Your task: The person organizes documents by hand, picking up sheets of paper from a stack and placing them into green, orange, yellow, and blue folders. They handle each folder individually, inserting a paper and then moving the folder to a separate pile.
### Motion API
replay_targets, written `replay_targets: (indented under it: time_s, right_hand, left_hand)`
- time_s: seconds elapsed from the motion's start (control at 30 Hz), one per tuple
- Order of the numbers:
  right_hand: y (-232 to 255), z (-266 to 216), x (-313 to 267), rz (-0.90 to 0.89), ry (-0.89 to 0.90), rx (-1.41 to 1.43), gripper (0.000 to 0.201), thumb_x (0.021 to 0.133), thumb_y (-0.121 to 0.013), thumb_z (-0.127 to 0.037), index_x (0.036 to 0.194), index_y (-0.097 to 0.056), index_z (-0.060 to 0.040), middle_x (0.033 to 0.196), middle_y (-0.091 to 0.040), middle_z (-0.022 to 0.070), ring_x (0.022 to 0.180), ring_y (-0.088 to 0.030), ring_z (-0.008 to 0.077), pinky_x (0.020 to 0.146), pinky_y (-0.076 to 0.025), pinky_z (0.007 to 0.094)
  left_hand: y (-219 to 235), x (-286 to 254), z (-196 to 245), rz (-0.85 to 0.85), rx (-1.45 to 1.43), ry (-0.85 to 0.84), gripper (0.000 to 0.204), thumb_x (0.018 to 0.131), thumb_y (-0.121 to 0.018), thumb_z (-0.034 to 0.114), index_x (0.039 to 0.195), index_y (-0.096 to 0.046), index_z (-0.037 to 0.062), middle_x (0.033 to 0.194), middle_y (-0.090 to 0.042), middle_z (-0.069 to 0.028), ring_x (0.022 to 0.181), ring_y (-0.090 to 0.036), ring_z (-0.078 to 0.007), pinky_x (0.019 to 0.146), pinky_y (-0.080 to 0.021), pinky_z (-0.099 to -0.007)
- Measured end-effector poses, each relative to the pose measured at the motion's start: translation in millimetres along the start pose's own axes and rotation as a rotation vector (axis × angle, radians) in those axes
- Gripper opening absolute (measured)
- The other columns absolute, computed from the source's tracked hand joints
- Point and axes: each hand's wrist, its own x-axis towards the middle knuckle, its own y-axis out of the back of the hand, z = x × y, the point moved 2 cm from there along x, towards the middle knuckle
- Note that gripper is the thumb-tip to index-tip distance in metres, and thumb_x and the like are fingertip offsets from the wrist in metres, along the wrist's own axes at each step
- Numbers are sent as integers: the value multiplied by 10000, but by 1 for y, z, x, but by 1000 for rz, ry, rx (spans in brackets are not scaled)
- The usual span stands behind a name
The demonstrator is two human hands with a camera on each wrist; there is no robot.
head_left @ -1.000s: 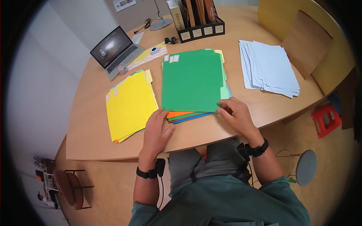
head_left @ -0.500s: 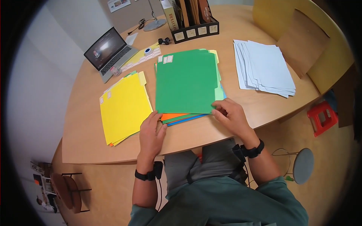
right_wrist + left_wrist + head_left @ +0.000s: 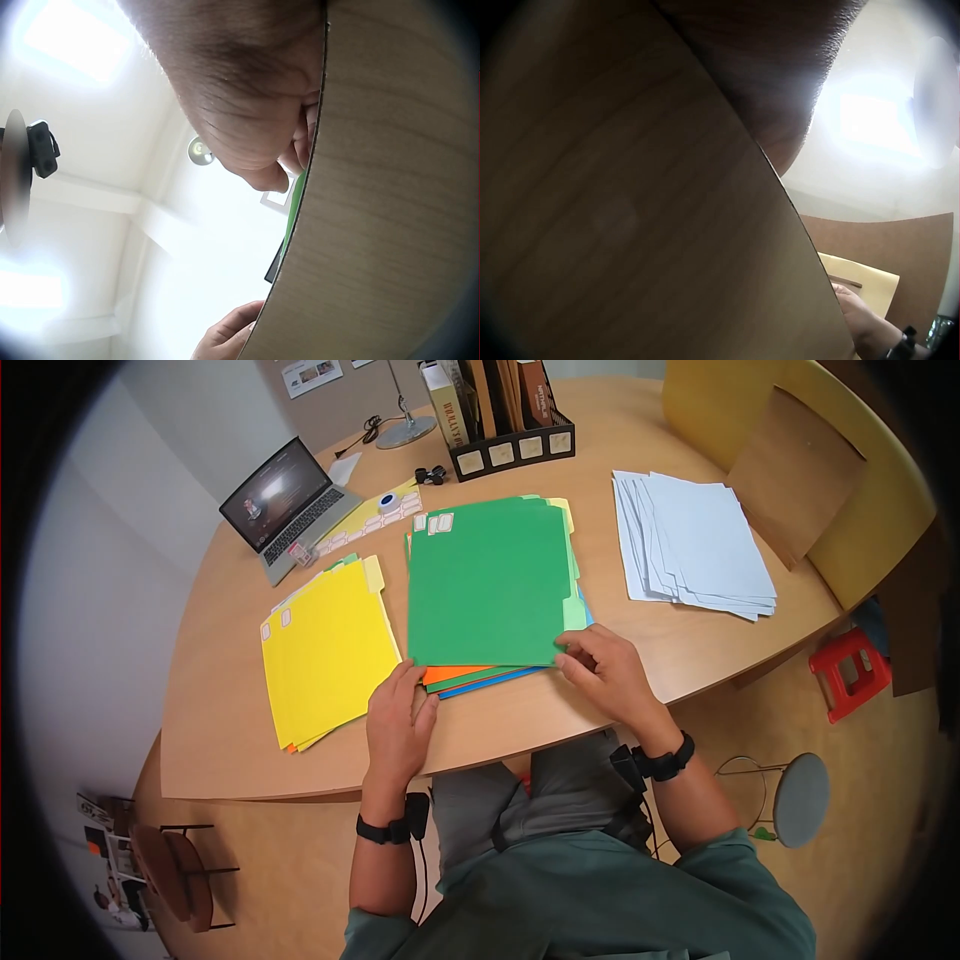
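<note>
Green folder (image 3: 488, 592): one, topmost of the middle stack on the worktop (image 3: 240, 765); long axis runs near to far, tabs right.
Labels (image 3: 434, 523): three, at its far left corner.
Left hand (image 3: 398, 728): fingers relaxed and slightly apart, tips at the near left corner.
Right hand (image 3: 615, 678): grip clamped on the near right corner, thumb and fingers curled.
Stacks: two, the other topped by one yellow folder (image 3: 325, 650), left.
White paper pile (image 3: 695, 545): one, right.
Laptop (image 3: 287, 500): one, far left.
</note>
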Motion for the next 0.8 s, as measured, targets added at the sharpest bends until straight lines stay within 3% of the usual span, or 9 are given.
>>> replay_targets:
  time_s: [0.8]
  right_hand:
    - [1,0,0,-9,-11,-9,281,991,-787,-232,1166,-766,-14,945,-730,135,822,-733,266,756,-590,387]
  left_hand:
    - [-2,-2,-3,39,12,-32,455,971,-790,162,1394,-672,44,1465,-680,-206,1312,-649,-419,1126,-503,-495]
